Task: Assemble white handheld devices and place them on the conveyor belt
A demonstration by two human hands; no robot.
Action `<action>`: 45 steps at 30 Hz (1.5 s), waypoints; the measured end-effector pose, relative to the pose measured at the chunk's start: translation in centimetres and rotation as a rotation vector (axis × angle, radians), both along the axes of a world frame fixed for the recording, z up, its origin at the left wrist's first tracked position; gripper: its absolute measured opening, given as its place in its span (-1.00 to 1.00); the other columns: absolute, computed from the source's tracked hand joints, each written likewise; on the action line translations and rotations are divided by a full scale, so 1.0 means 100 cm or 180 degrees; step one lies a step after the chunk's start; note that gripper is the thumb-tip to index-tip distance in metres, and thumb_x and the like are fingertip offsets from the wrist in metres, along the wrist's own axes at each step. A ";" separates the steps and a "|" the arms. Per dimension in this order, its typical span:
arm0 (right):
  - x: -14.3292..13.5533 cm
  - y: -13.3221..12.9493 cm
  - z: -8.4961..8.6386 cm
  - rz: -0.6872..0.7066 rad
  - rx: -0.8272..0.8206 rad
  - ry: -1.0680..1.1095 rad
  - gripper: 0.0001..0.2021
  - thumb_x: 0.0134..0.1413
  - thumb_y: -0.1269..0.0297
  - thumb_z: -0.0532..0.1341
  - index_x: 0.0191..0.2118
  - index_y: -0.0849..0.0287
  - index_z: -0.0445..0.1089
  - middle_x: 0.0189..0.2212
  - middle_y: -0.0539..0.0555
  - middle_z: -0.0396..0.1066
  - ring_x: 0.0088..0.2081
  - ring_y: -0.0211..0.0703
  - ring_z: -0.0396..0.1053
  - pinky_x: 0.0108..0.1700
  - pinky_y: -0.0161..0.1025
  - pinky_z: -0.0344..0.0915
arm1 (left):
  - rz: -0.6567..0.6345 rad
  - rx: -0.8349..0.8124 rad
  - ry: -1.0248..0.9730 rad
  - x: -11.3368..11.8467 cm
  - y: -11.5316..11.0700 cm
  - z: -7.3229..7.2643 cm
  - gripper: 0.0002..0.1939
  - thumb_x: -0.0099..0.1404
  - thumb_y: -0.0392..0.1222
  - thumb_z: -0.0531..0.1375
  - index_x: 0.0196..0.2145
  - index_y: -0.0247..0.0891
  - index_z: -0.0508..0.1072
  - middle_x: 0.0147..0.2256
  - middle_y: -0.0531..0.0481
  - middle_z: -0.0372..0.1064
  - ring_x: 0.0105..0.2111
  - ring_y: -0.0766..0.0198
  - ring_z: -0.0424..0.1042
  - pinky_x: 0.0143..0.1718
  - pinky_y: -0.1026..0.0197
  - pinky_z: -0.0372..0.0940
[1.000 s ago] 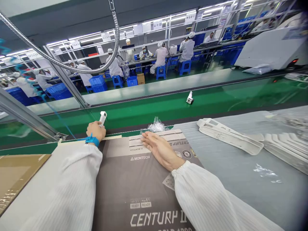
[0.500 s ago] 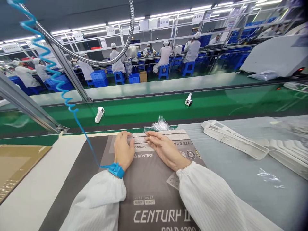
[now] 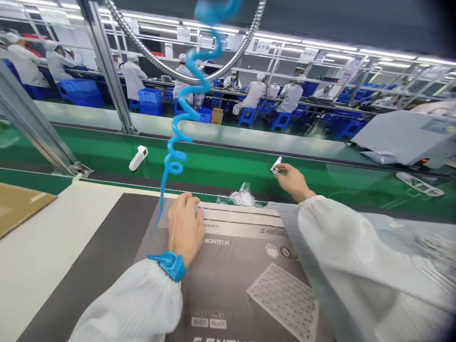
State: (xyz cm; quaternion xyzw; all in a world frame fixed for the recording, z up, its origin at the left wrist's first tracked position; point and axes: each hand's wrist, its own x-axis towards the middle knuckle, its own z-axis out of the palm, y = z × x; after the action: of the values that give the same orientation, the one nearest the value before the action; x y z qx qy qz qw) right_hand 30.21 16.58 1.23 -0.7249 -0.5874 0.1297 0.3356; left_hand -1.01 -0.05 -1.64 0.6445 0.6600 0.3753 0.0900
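Observation:
My left hand lies palm down on the flattened dark grey Montech carton, fingers slightly bent and apart, holding nothing. A blue wrist strap with a coiled blue cord is round that wrist. Beyond the carton, my right hand reaches over the green belt. Its thumb and fingertips close on the lower end of a small white plastic device, partly hidden by the fingers. A similar white device with a small dark window lies on the belt to the left.
Crumpled clear plastic lies at the carton's far edge. A brown cardboard piece is at left. On the belt at right sits a white frame-like part. A metal post stands left; co-workers sit beyond.
My right hand has left the carton and moved forward and right to the white device on the belt. My left hand stays on the carton. The view has turned, and the cord now hangs nearer the middle.

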 end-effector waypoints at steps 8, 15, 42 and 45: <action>-0.010 0.041 -0.039 -0.0140 -0.0196 -0.0880 -0.79 0.09 0.26 0.13 -0.23 0.12 0.50 -0.06 0.32 0.36 0.06 0.29 0.28 0.00 0.20 0.19 | 0.0069 -0.0022 -0.0050 0.000 0.001 -0.001 -0.83 0.32 -0.33 0.09 -0.14 -0.26 0.38 0.04 -0.23 0.31 0.11 -0.03 0.31 0.09 -0.13 0.21; -0.045 -0.001 0.004 0.0620 0.0394 -0.0387 -0.71 0.21 0.17 0.03 0.02 0.03 0.29 -0.24 0.13 0.46 -0.28 -0.02 0.45 -0.11 -0.03 0.31 | -0.0186 0.0059 -0.0447 -0.003 0.003 0.003 -0.82 0.30 -0.37 0.09 -0.15 -0.28 0.38 -0.05 -0.20 0.36 0.04 0.01 0.34 0.08 -0.09 0.24; -0.114 -0.146 -0.001 0.1851 0.1031 -0.1096 -0.81 0.29 0.31 0.05 -0.36 0.08 0.30 -0.36 0.01 0.48 -0.28 -0.11 0.34 -0.06 -0.06 0.09 | 0.0165 -0.1010 -0.1411 -0.011 0.005 0.018 -0.70 0.35 -0.06 0.05 -0.36 -0.25 0.51 -0.38 -0.11 0.53 -0.43 0.17 0.43 -0.37 0.19 0.17; -0.118 -0.128 -0.003 0.1570 0.0887 -0.0742 -0.83 0.28 0.23 0.05 -0.33 0.06 0.32 -0.35 0.04 0.48 -0.29 -0.06 0.34 -0.14 -0.08 0.14 | 0.0157 -0.1016 -0.1818 -0.019 0.009 0.017 -0.70 0.34 -0.02 0.06 -0.34 -0.25 0.49 -0.38 -0.07 0.54 -0.51 0.25 0.40 -0.42 0.22 0.18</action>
State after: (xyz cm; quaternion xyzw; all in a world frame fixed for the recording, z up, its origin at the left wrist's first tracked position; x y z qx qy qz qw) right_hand 18.44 3.73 0.97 -0.5175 -0.7923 0.0414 0.3205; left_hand -2.88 0.87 0.04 0.4748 0.6741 0.4347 0.3623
